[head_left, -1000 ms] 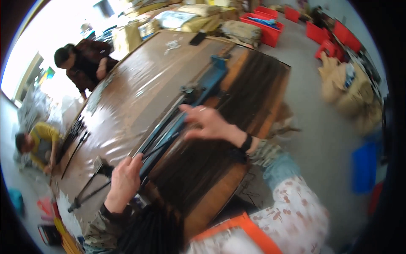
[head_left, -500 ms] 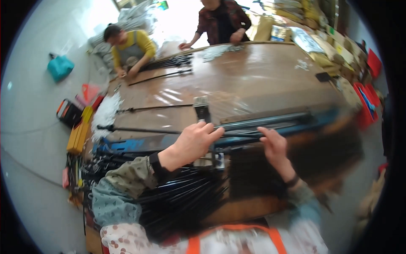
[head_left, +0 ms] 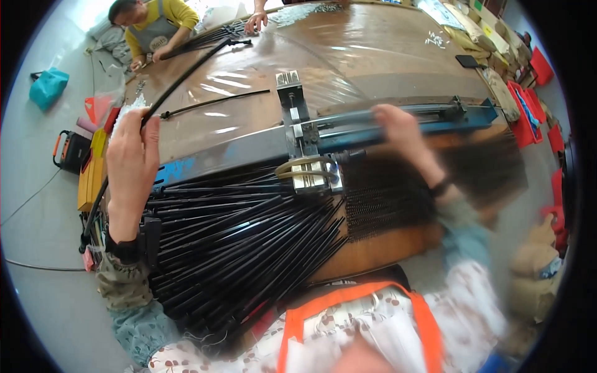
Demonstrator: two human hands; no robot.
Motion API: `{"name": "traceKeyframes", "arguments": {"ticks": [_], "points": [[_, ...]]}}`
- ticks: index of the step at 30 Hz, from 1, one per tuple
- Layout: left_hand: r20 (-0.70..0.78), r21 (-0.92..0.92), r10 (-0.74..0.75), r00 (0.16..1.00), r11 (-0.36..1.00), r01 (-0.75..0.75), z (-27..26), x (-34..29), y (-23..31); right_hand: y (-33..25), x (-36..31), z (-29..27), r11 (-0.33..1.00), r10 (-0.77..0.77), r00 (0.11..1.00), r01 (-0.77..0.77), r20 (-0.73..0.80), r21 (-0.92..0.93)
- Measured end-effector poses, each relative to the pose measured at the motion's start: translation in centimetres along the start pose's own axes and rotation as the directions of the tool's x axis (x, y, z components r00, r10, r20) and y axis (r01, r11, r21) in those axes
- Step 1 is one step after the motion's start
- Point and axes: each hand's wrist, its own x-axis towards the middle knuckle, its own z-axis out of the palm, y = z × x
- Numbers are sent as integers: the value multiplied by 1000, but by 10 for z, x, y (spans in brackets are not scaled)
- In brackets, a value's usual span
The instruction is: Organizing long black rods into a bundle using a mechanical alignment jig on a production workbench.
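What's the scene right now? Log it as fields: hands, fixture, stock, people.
left hand: closed on long black rod, slanted
right hand: motion-blurred, overlapping blue rail in view; contact unclear
fixture: metal unit set across the rail
stock: black rods fanned out, near side
people: yellow-sleeved co-worker, upper left; another person's hand farther right

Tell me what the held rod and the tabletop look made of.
Rod in the left hand: black, smooth; coated metal or plastic, can't tell which. Tabletop: brown, perhaps wooden board, seemingly covered with clear plastic film, as its shiny wrinkles catch the light.
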Motion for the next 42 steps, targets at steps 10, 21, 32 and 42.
{"name": "traceKeyframes", "arguments": {"ticks": [10,21,32,42], "points": [[40,-32,-120,992,992,121,-16,-63,-26,-92,86,108,878,-369,923,306,112,367],[90,-93,-156,984,982,165,9,-78,-43,-96,99,113,878,-427,844,301,324,371],[127,-118,-189,974,972,204,18,-71,-36,-112,102,136,927,-355,687,349,634,140],[380,-79,-97,920,987,136,70,-71,-46,55,31,-38,829,-273,937,345,219,-440]]}}
